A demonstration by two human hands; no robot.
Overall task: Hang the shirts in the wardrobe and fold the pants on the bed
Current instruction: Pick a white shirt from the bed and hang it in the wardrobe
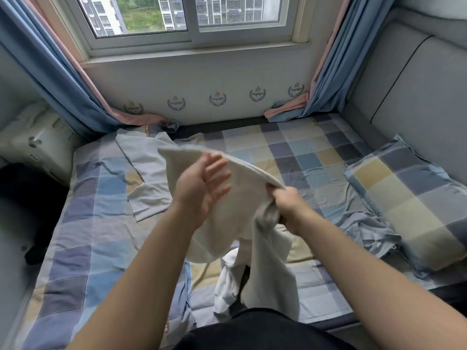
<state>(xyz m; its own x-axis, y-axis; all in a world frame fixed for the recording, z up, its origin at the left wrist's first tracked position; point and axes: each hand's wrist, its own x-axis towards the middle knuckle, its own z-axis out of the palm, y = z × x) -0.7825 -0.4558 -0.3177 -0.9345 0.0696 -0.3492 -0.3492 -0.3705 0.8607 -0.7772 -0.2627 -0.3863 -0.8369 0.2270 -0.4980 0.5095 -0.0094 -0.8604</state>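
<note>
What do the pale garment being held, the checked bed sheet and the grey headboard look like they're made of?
Pale garment: soft matte knit, probably cotton; it drapes limply and bunches where the right hand grips it. Checked bed sheet: thin matte woven cloth, finely wrinkled. Grey headboard: seemingly padded fabric upholstery, dull, with panel seams.

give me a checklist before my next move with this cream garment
1. Grip of the right hand on the cream garment: ok.
2. Grip of the left hand: not ok, it is open with fingers straight against the cloth.
3. Shirt or pants: cannot tell, it is bunched.
4. Cloth hanging smooth: not ok, it is gathered at the right hand.
5. Bare patch of bed ahead to lay it on: ok.
6. Hanging end apart from the white garment below: cannot tell.
</note>
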